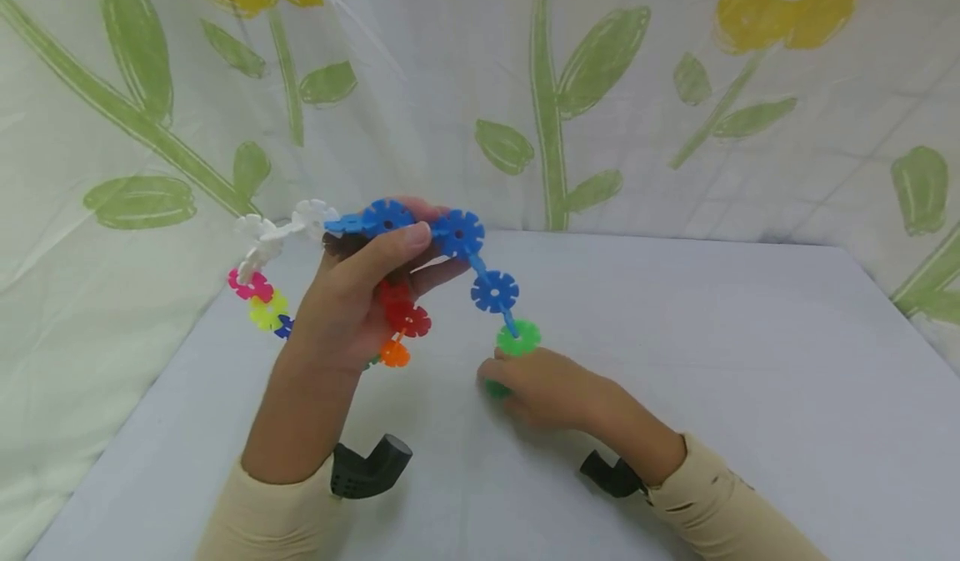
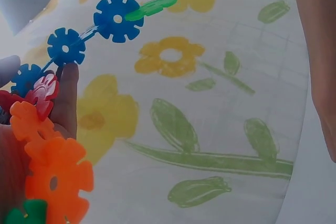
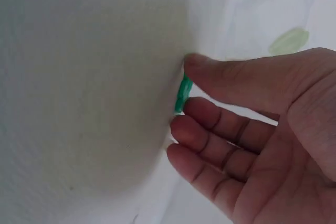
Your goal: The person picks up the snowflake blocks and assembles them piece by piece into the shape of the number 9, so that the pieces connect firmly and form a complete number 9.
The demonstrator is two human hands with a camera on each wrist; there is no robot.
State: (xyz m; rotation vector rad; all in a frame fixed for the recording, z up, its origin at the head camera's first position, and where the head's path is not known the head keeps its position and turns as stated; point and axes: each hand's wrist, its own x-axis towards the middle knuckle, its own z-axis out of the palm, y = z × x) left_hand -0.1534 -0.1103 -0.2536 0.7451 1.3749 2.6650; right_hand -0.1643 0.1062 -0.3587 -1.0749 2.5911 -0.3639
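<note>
My left hand (image 1: 348, 294) is raised and holds a chain of interlocked plastic snowflake discs, its thumb pressing a blue disc (image 1: 387, 219). More blue discs (image 1: 495, 292) hang to the right, ending in a light green disc (image 1: 518, 338). White discs (image 1: 311, 217), then pink, yellow and dark blue ones, trail down on the left. Below the palm dangle red discs (image 1: 415, 321) and an orange disc (image 1: 395, 353), which looks large in the left wrist view. Low at the table, my right hand (image 1: 551, 388) pinches a darker green disc (image 3: 183, 94), seen edge-on in the right wrist view.
A white table (image 1: 720, 361) lies beneath both hands. Behind it hangs a white cloth (image 1: 420, 86) printed with yellow flowers and green leaves. Black wrist mounts (image 1: 372, 467) stick out from both sleeves.
</note>
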